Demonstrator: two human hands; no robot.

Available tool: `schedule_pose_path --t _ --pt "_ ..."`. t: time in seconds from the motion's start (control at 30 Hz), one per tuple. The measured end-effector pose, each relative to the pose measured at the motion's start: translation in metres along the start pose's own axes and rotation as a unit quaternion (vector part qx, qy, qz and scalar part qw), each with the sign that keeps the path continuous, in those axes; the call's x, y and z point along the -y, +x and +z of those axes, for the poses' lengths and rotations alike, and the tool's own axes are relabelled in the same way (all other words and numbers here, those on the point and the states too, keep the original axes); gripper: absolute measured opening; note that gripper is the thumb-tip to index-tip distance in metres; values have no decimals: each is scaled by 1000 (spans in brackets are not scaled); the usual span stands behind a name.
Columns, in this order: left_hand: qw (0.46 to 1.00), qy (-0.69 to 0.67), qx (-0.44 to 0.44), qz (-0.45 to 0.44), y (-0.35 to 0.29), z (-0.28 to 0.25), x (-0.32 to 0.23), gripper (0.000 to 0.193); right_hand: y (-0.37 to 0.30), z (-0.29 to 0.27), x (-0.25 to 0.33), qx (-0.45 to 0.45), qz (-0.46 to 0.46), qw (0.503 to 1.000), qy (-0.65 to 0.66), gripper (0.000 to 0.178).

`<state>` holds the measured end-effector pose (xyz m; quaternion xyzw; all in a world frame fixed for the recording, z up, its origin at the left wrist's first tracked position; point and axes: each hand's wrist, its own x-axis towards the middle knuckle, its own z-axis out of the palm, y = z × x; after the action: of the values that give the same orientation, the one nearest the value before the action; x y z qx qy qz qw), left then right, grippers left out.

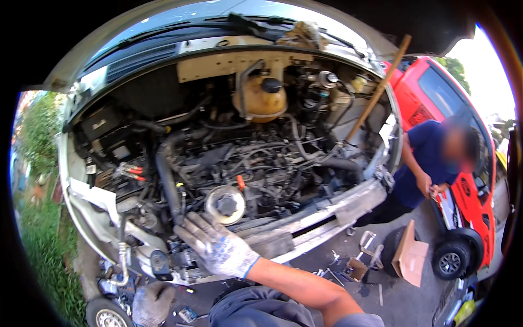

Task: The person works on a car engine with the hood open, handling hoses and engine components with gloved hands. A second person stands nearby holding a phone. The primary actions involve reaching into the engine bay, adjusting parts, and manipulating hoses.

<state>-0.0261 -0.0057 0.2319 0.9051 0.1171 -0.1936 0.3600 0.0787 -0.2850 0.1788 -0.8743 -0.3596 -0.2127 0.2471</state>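
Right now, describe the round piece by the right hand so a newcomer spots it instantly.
Find the exposed engine, then the gloved right hand at its near edge. Right beside the fingers sits a round pale piece with a dark cap. The yellowish tank farther back is dark-capped too, but only this piece shows as a pale disc ringing its cap.

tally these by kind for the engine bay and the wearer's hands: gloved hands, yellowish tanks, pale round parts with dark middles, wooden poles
Gloved hands: 2 (right hand, left hand)
Yellowish tank: 1
Pale round part with a dark middle, by the right fingertips: 1
Wooden pole: 1
Total: 5
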Motion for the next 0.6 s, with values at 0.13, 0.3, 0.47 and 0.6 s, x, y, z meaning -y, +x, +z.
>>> schedule_pose_path --t 0.13,0.3,0.47,0.6 --pt "958 -131 -212 145 4 -33 -57 23 5 -3 2 38 4 999 19 83" --pt "961 -75 -180 196 88 -9 -127 51 1 -6 -2 117 -6 993 26 82" --pt "969 -44 -124 208 121 -2 -136 48 4 0 2 157 -5 987 29 83" --pt "957 -31 -133 257 115 -1 -134 33 3 -3 0 182 -11 983 28 86"
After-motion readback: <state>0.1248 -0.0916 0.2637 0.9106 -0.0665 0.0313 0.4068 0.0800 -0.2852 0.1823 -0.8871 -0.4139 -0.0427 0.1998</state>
